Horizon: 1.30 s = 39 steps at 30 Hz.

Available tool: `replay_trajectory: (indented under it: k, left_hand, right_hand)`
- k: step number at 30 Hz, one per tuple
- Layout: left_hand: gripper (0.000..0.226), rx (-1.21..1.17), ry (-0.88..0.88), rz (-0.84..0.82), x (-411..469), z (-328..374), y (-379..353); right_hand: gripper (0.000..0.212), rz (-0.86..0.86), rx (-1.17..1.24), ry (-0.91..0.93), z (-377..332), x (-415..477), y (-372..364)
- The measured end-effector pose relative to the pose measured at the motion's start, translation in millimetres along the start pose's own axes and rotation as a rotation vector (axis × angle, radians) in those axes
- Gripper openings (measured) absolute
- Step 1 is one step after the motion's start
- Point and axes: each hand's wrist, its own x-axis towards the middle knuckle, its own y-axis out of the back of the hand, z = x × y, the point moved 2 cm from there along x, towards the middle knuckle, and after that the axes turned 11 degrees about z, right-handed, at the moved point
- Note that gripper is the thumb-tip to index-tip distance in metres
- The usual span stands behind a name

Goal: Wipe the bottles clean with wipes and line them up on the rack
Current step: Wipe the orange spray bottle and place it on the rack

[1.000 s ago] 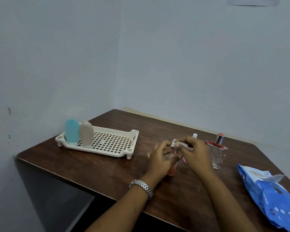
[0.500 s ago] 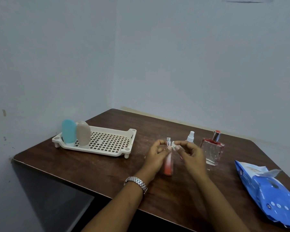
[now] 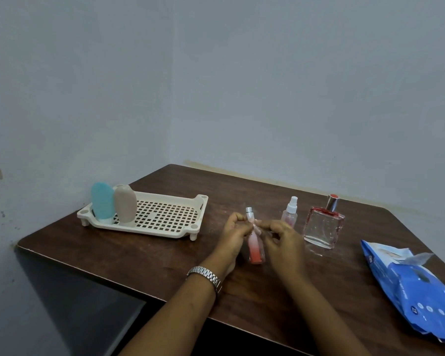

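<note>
A slim pink-to-red bottle (image 3: 255, 250) with a silver cap stands upright on the table's middle. My left hand (image 3: 233, 233) grips it from the left. My right hand (image 3: 284, 238) pinches a small white wipe (image 3: 254, 223) against the bottle's neck. The cream slotted rack (image 3: 149, 231) sits at the left, with a blue bottle (image 3: 102, 201) and a beige bottle (image 3: 125, 204) standing side by side at its left end. A small clear spray bottle (image 3: 290, 215) and a square glass perfume bottle (image 3: 323, 228) stand to the right of my hands.
A blue pack of wipes (image 3: 416, 291) lies at the table's right edge with its flap open. The brown table (image 3: 144, 258) fits into a wall corner at the back and left. Its near edge drops off by my forearms.
The pink bottle, tilted and mostly hidden between my hands a second ago, now stands upright with its cap showing. My right hand with the wipe has slid down to the neck.
</note>
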Motion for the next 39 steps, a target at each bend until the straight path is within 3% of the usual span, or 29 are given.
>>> replay_trajectory:
  k: [4, 10, 18, 25, 32, 39]
  left_hand:
    - [0.014, -0.065, 0.054, 0.003, 1.9, 1.1, -1.9]
    - [0.026, -0.002, 0.053, 0.029, 3.9, -1.6, 0.4]
    - [0.027, -0.104, 0.088, 0.05, 9.9, -2.8, 1.4]
    - [0.022, -0.021, 0.039, 0.061, 11.0, -5.5, 2.0]
    - [0.013, 0.07, 0.021, 0.086, 15.5, -11.2, 3.4]
    - [0.014, 0.133, -0.031, 0.082, 10.5, -10.9, 5.0]
  right_hand:
    - [0.015, -0.102, -0.065, 0.023, 11.5, 0.7, 2.1]
    - [0.011, -0.013, 0.027, -0.115, 8.2, 17.7, -5.7]
    - [0.018, -0.192, -0.11, 0.284, 19.0, 5.2, 10.8]
    - [0.017, -0.06, -0.096, 0.205, 32.5, 3.0, 7.1]
    - [0.027, -0.224, -0.075, 0.272, 28.9, 0.9, 12.3]
    - [0.022, -0.18, -0.113, 0.195, 30.6, 0.3, 11.8]
